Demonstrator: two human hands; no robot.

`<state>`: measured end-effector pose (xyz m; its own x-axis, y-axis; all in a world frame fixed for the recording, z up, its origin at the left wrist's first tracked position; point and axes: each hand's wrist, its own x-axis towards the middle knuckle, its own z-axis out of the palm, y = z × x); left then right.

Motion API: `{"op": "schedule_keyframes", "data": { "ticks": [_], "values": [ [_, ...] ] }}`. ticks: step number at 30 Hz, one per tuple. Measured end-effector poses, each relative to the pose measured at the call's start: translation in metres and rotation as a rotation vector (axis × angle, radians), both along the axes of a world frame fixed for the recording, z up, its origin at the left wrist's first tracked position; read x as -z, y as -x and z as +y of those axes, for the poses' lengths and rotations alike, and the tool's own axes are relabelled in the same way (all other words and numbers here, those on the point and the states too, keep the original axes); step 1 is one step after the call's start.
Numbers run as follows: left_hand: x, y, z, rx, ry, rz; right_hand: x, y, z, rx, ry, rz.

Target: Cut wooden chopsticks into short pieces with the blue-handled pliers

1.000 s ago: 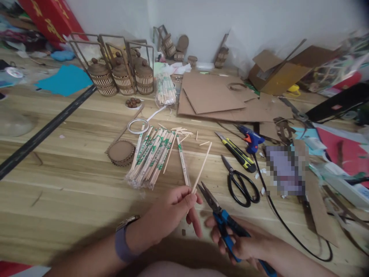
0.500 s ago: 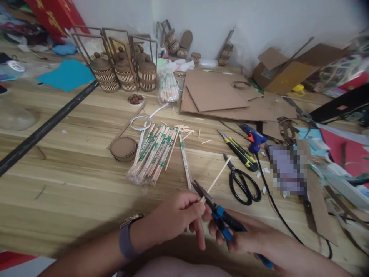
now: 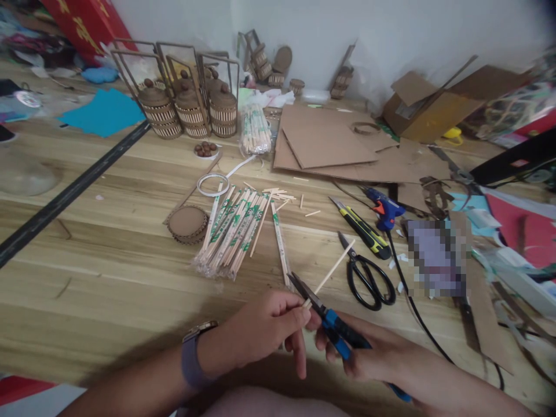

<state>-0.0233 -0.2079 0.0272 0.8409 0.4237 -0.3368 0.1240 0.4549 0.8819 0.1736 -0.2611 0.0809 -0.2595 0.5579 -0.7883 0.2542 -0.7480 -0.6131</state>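
My left hand [image 3: 278, 324], with a watch on its wrist, pinches a thin wooden chopstick [image 3: 334, 266] between thumb and forefinger. My right hand [image 3: 365, 350] grips the blue and black handles of a pair of scissors [image 3: 343, 333]. Their blades lie across the chopstick, close to my left fingertips, and the stick's long end points up and right beyond them. A wrapped chopstick [image 3: 280, 240] lies on the table just past my left hand. Farther left is a bundle of paper-wrapped chopsticks [image 3: 237, 231] in clear plastic.
Black-handled scissors [image 3: 369, 281], a yellow utility knife [image 3: 362, 229] and a blue glue gun [image 3: 382, 208] lie to the right. Cut stick pieces [image 3: 278, 194], a tape roll [image 3: 212, 185] and cardboard discs [image 3: 187, 224] lie ahead. Small lidded baskets [image 3: 160, 113] and cardboard sheets [image 3: 330, 142] are farther back.
The chopstick's far end has shifted slightly to the right and down. Both hands and the scissors hold nearly the same position; the whole view has moved very slightly.
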Motion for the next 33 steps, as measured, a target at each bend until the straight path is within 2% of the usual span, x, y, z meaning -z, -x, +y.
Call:
{"op": "schedule_keyframes", "data": {
  "ticks": [13,21,33],
  "values": [
    [0.001,0.000,0.001,0.017,-0.023,-0.023,0.005,0.003,-0.003,-0.061,-0.098,-0.095],
    [-0.006,0.001,0.003,0.015,-0.045,0.033,0.016,0.004,-0.002,-0.150,-0.260,-0.144],
    [0.000,0.003,0.000,0.009,-0.115,0.072,0.029,0.009,-0.010,-0.152,-0.469,-0.219]
  ]
}}
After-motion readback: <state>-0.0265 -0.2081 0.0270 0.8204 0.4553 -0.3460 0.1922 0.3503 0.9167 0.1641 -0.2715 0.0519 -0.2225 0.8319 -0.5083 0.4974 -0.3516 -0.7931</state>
